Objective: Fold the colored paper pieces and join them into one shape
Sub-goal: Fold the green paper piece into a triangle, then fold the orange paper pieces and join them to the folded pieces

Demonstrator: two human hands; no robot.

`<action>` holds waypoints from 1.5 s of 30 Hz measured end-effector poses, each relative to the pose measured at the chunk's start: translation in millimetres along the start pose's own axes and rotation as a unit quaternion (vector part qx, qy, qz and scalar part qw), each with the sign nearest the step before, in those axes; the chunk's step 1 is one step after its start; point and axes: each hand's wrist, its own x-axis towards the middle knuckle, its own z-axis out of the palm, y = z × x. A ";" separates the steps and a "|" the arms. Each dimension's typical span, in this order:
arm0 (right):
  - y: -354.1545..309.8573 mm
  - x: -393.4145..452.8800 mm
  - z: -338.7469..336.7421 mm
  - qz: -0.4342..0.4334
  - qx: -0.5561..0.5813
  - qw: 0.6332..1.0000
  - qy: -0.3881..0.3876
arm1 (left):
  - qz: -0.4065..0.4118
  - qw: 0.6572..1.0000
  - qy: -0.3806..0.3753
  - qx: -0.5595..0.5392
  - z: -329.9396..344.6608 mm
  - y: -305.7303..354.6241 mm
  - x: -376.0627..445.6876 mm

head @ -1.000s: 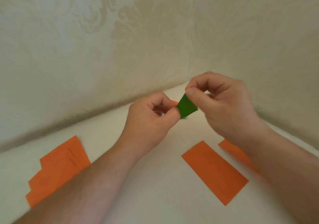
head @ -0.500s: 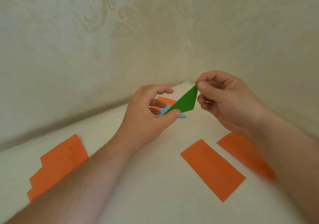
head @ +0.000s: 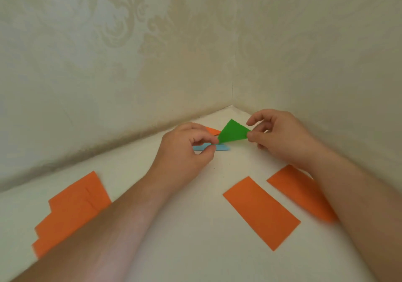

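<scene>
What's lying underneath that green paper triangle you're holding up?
Below the green triangle, pinched by the left hand and right hand, a folded blue piece lies on the white surface, an orange piece behind. The left hand's fingers cover part of both.

One camera, worn on the head, looks forward and down from close above the table [head: 195, 249]. It faces the far corner, where two walls [head: 108, 64] meet.

Both forearms reach forward, left hand [head: 185, 149] and right hand [head: 280, 138] each pinching a corner of the green paper [head: 233, 131] between thumb and fingers.
</scene>
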 end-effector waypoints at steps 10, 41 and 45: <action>19.9 15.6 -3.1 0.004 -0.200 0.978 0.058 | 0.041 0.960 -0.235 0.145 10.7 13.2 -9.7; -8.5 2.4 7.8 -0.093 -0.193 0.977 0.018 | -0.031 0.928 -0.358 0.099 2.3 31.5 -12.4; -11.4 -0.7 11.6 -0.096 -0.189 0.977 0.014 | -0.032 0.941 -0.330 0.074 -0.2 30.0 -12.4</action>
